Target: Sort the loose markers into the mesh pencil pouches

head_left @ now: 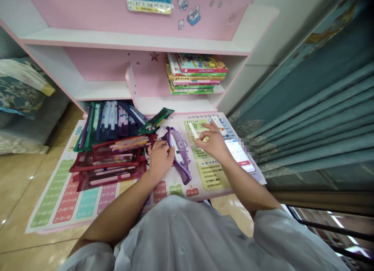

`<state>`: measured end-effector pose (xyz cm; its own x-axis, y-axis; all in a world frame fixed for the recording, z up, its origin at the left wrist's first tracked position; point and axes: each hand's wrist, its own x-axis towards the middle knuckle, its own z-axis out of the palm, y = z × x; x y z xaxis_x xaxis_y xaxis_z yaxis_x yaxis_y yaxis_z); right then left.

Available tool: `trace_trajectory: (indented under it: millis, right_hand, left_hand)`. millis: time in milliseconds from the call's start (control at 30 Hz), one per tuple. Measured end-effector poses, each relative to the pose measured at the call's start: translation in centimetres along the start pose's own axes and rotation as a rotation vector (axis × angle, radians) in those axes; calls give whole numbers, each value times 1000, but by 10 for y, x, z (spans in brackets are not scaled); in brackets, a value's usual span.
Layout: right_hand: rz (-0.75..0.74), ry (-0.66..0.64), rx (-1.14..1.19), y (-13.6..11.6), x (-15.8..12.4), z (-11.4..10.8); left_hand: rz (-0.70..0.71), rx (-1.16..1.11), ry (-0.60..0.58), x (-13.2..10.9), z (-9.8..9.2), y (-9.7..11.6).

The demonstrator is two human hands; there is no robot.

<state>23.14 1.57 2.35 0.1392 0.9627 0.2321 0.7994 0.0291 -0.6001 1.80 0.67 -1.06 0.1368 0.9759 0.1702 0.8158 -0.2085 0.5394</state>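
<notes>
A purple mesh zip pouch (186,170) lies on the desk in front of me, its mouth gaping, with white pens (177,151) inside. My left hand (160,159) grips the pouch's left edge, fingers bent against it. To the right of the pouch, my right hand (214,143) pinches a white pen (193,130) between thumb and forefinger, the other fingers spread. The pen is raised above the printed desk mat (191,117). Beyond this hand lies a group of white pens (217,123).
Red mesh pouches (117,156) of pens are piled left of my left hand. Behind them are blue pouches (109,123) and a green pouch (156,121). A lit phone (240,156) lies at the right edge. Books (195,74) are stacked on the pink shelf (140,41).
</notes>
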Motion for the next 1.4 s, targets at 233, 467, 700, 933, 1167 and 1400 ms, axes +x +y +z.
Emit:
trace_trajectory:
  millis: [233, 467, 700, 933, 1167, 1400]
  right_hand:
    - [-125, -150, -22, -38, -24, 29]
    - [-174, -172, -131, -43, -27, 48]
    - [-182, -217, -189, -42, -28, 55]
    - [-147, -118, -81, -24, -12, 39]
    - [253, 33, -311, 64, 61, 3]
    - [520, -47, -495, 122, 83, -1]
  left_hand:
    - [10, -3, 4, 0, 0, -1]
    - [8, -5, 3, -1, 0, -2]
    - [11, 15, -9, -1, 0, -2]
    - [8, 7, 3, -1, 0, -2]
    - [2, 15, 4, -2, 0, 0]
    - [5, 0, 14, -1, 4, -5]
